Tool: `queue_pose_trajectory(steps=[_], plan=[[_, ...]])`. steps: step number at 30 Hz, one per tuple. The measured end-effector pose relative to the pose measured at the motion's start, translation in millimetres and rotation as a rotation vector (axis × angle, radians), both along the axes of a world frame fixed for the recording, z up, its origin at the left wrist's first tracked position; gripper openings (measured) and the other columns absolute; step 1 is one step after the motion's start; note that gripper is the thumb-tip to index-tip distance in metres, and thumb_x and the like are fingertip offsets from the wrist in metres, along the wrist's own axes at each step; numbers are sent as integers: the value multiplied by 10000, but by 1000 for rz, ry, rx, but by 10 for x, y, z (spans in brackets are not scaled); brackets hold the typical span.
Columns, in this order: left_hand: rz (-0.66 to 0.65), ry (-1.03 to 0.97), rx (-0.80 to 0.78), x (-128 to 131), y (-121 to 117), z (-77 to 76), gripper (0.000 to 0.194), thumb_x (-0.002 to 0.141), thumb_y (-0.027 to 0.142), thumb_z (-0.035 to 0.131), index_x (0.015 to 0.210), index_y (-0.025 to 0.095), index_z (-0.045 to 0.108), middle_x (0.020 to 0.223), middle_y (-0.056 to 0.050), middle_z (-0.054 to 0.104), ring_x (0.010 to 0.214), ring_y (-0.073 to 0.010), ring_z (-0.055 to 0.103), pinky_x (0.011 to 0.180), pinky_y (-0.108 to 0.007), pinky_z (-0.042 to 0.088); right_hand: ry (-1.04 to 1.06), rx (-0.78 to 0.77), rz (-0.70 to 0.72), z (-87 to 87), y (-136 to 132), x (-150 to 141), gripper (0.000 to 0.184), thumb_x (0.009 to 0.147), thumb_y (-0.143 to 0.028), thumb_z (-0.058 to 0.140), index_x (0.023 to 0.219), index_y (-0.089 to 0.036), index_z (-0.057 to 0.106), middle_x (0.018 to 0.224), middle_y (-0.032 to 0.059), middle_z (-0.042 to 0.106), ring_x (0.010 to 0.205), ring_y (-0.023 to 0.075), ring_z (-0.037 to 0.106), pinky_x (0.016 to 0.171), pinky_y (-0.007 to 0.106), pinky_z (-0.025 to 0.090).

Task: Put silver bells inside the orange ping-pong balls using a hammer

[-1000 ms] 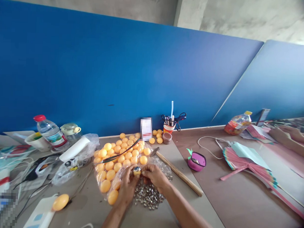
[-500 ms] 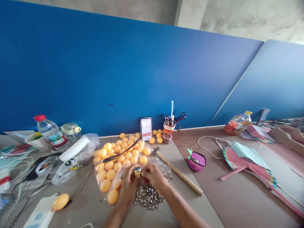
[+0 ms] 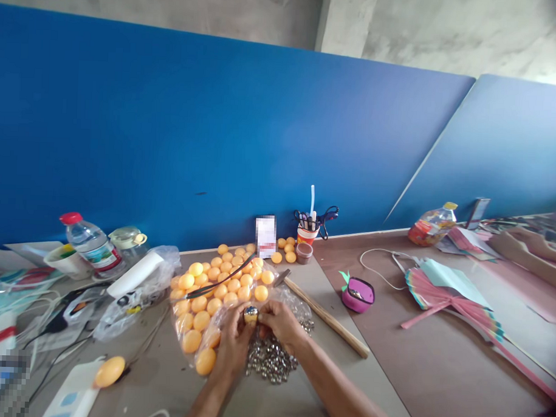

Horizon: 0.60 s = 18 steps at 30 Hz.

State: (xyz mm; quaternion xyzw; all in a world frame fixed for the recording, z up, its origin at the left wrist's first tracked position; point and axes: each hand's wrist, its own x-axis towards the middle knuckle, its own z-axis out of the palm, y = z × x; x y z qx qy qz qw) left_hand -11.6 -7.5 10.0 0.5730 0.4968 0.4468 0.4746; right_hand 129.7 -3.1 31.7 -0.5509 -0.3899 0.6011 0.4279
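Observation:
A shiny metallic ball (image 3: 251, 314), silver on top and golden below, sits between my two hands. My left hand (image 3: 234, 336) closes its fingers round the ball's left side. On the other side, my right hand (image 3: 278, 323) pinches at the ball with bent fingertips, partly hidden. Just under my right hand lies a pile of small shiny silver metal pieces (image 3: 272, 361), partly on clear plastic. Beside my left hand is a clear bag of orange balls (image 3: 201, 320) like table tennis balls, with a black strap (image 3: 216, 284) lying across it.
A hammer with a wooden handle (image 3: 331, 320) lies right of the pile. Further right are a purple pouch (image 3: 357, 294) and a pink fan (image 3: 443, 294). At left stand a water bottle (image 3: 92, 244) and a loose orange ball (image 3: 110, 372). Another person's arms (image 3: 522, 253) rest far right.
The view has shifted slightly. Both hands stay at the metallic ball, with hardly any movement.

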Motion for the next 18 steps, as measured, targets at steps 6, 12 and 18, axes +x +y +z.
queue_pose_trajectory(steps=[6, 12, 18], plan=[[26, -52, -3, 25, -4, 75, 409, 781, 434, 632, 1120, 205, 610, 1207, -110, 647, 1170, -290, 577, 1002, -451, 457, -6, 16, 2, 30, 12, 18, 127, 694, -225, 609, 659, -198, 490, 441, -63, 530, 414, 101, 455, 473, 228, 305], [99, -256, -141, 80, 28, 110, 389, 741, 456, 662, 1050, 227, 601, 1095, -85, 661, 1002, -270, 663, 894, -419, 528, -73, 93, 202, 244, -11, 266, 81, 654, -208, 598, 657, -195, 518, 469, -87, 462, 412, 74, 381, 452, 214, 252], [128, -353, -239, 77, 46, -4, 445, 718, 450, 685, 1102, 259, 563, 1100, -93, 682, 900, -272, 716, 861, -428, 556, -618, 177, 611, 388, -61, 490, 98, 615, -151, 622, 681, -188, 686, 668, -20, 659, 621, 126, 557, 554, 212, 364]])
